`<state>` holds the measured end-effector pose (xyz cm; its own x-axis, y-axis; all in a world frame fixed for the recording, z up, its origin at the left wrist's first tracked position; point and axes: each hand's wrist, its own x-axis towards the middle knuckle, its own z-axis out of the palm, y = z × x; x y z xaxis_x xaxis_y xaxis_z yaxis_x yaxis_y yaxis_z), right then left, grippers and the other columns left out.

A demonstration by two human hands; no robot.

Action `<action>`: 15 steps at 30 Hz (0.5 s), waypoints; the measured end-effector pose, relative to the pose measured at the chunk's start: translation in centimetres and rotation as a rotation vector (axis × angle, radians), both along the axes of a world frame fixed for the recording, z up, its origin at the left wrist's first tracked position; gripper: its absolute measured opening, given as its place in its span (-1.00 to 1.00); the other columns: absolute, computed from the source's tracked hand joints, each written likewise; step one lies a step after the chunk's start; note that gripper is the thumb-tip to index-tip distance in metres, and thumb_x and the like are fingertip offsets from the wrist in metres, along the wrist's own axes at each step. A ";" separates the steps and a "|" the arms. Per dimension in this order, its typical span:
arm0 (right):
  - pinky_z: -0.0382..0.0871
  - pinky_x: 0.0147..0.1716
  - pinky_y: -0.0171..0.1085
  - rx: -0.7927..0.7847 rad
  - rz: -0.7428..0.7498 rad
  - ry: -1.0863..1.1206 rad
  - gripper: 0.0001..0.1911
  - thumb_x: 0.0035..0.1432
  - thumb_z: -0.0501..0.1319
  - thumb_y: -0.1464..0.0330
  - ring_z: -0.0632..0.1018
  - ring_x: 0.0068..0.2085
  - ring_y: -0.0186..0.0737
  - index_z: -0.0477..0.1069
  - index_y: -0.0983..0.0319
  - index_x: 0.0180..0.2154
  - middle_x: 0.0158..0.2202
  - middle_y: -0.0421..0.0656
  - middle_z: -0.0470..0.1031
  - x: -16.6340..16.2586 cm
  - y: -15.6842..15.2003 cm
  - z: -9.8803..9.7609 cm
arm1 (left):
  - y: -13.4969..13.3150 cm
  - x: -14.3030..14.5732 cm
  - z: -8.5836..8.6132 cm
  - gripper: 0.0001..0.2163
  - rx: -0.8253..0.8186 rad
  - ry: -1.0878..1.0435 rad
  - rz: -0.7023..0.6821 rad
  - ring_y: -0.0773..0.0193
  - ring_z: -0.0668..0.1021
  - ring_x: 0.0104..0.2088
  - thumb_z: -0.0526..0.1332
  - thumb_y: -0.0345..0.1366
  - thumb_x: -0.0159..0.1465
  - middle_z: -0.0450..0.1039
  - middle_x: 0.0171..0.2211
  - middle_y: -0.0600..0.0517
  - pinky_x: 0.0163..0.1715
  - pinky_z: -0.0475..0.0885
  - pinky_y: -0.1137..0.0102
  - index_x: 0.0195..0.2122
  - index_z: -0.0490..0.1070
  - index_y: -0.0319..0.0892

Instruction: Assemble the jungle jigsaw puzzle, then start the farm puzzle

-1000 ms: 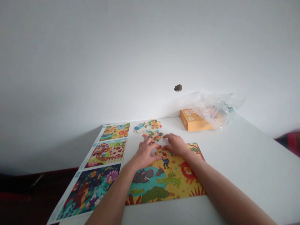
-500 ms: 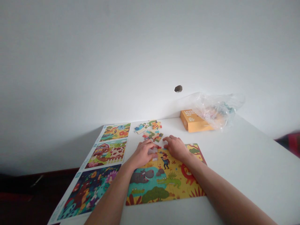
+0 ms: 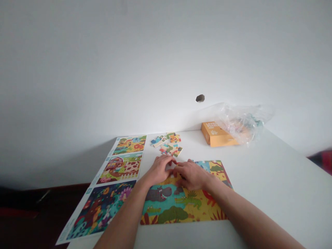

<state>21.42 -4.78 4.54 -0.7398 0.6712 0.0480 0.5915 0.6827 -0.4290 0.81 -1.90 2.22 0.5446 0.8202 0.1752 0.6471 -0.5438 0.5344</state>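
My left hand (image 3: pixel 161 169) is at the upper left part of a jigsaw puzzle (image 3: pixel 171 216), fingers curled with the tips pinched at a small reddish puzzle piece that is mostly hidden. My right hand (image 3: pixel 190 174) reaches over the puzzle from the right, its fingers bent and meeting the left fingertips at that same piece. The puzzle lies flat on the white table and pictures a hippo, crocodiles and a lion. Its upper middle is covered by my hands. Several loose puzzle pieces (image 3: pixel 171 149) lie just beyond my fingers.
Picture sheets (image 3: pixel 121 169) with animal scenes lie in a column along the table's left edge. At the back right is an orange puzzle box (image 3: pixel 220 140), with a clear plastic bag (image 3: pixel 242 126) holding more pieces partly over it. A white wall (image 3: pixel 155 69) with a hole stands behind.
My right hand has moved left and nearer to me, from the puzzle's top edge to meet my left fingertips. My left hand stays almost in place. The view has shifted slightly.
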 end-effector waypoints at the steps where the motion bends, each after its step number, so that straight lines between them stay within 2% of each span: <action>1: 0.20 -0.17 -0.21 -0.005 -0.011 -0.005 -0.77 0.12 0.27 0.30 0.51 -0.18 -0.16 0.42 0.17 -0.15 -0.18 -0.15 0.50 0.1 0.1 -0.1 | -0.1 0.0 0.2 -0.85 -0.010 0.002 -0.014 0.20 0.47 -0.16 0.24 -0.42 0.14 0.45 -0.26 0.05 -0.10 0.27 0.30 -0.25 0.47 -0.10; 5: 0.20 -0.18 -0.22 -0.022 -0.017 -0.019 -0.77 0.13 0.26 0.29 0.51 -0.20 -0.17 0.41 0.16 -0.15 -0.20 -0.16 0.49 0.6 0.4 -0.1 | -0.4 -0.3 0.7 -0.87 -0.045 0.040 -0.100 0.22 0.47 -0.17 0.21 -0.48 0.11 0.40 -0.29 0.05 -0.10 0.22 0.32 -0.42 0.51 -0.11; 15: 0.23 -0.14 -0.21 -0.090 -0.011 -0.036 -0.77 0.04 0.34 0.27 0.53 -0.19 -0.16 0.46 0.13 -0.22 -0.21 -0.19 0.53 1.3 1.0 0.1 | -0.7 0.0 1.1 -0.89 -0.062 0.077 -0.156 0.21 0.47 -0.21 0.24 -0.41 0.09 0.39 -0.30 0.03 -0.08 0.20 0.28 -0.43 0.55 -0.10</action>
